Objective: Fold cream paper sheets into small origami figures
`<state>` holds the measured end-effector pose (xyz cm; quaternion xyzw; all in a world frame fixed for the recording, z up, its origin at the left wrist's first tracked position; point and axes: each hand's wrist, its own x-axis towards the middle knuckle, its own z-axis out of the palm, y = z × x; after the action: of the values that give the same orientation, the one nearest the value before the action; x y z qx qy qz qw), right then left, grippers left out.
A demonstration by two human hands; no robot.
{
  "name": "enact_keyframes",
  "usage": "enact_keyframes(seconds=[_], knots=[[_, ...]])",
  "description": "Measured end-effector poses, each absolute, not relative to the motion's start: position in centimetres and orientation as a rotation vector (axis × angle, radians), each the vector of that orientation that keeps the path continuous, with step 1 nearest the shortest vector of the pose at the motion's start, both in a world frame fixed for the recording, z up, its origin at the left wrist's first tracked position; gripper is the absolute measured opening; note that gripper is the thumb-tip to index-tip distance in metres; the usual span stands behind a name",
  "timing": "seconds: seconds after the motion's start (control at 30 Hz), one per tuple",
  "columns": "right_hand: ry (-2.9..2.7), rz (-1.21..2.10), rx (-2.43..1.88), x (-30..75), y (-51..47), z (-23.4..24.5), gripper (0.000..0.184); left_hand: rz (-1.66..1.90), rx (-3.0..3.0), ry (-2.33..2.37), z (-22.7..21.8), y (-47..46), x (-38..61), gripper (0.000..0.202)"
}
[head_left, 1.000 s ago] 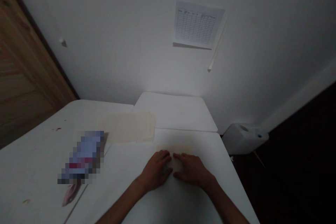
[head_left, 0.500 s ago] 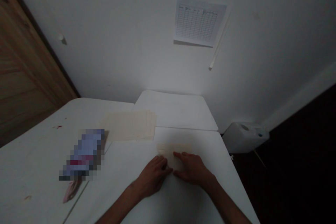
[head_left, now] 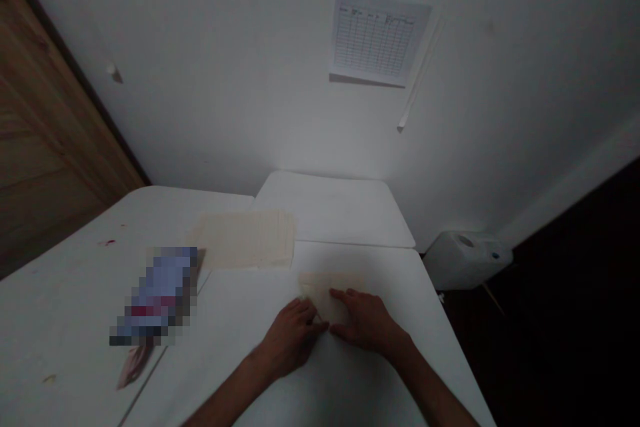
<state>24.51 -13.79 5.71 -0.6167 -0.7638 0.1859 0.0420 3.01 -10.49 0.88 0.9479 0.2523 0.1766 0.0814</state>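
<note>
A small cream sheet of paper point(head_left: 323, 290) lies on the white table with a fold across it. Its near part is partly covered by my hands. My left hand point(head_left: 295, 337) is at the sheet's near left edge, fingers curled in and thumb pointing right, closed on that edge. Flat on the right part of the paper rests my right hand point(head_left: 367, 320), fingers stretched out and thumb toward the left thumb. Farther left, a stack of cream paper sheets point(head_left: 245, 239) lies slightly fanned at its right side.
Left on the white table point(head_left: 240, 347) lies a blurred-out bluish object point(head_left: 163, 293) with a pinkish strap point(head_left: 134, 363). A printed chart point(head_left: 375, 37) hangs on the wall. Beyond the table's right edge stands a white plastic container point(head_left: 465, 263).
Both hands stay nearly in place at the paper. My left fingers have shifted very slightly left, and the view has moved a little.
</note>
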Motion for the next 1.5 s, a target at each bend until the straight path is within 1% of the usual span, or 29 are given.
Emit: enact_keyframes(seconds=[0.2,0.53,0.73,0.9,0.97,1.07,1.2,1.5], knots=[[-2.326,0.573,-1.894,24.5,-13.9,5.9,0.074,0.508,2.833,0.988,0.8,-9.4,2.0,0.032],[-2.324,0.581,-1.898,24.6,-13.8,5.5,0.074,0.658,2.766,1.274,0.7,-7.2,0.1,0.031],[-2.325,0.604,-1.881,24.7,-13.8,5.5,0.074,0.588,2.836,1.359,0.3,-6.7,-0.3,0.031],[-2.320,0.599,-1.874,24.7,-13.9,5.6,0.074,0.614,2.902,1.310,0.1,-7.2,-0.2,0.030],[-2.306,0.602,-1.877,24.7,-13.9,5.4,0.074,0.605,2.909,1.259,0.0,-7.7,-0.2,0.032],[-2.304,0.604,-1.871,24.7,-13.8,5.1,0.075,0.534,2.918,1.084,0.1,-9.0,0.2,0.041],[-2.305,0.589,-1.859,24.8,-13.8,4.9,0.075,0.395,2.913,0.861,0.4,-11.1,1.5,0.047],[-2.310,0.563,-1.842,24.8,-13.7,4.9,0.072,0.277,2.859,0.760,1.0,-12.4,2.4,0.052]])
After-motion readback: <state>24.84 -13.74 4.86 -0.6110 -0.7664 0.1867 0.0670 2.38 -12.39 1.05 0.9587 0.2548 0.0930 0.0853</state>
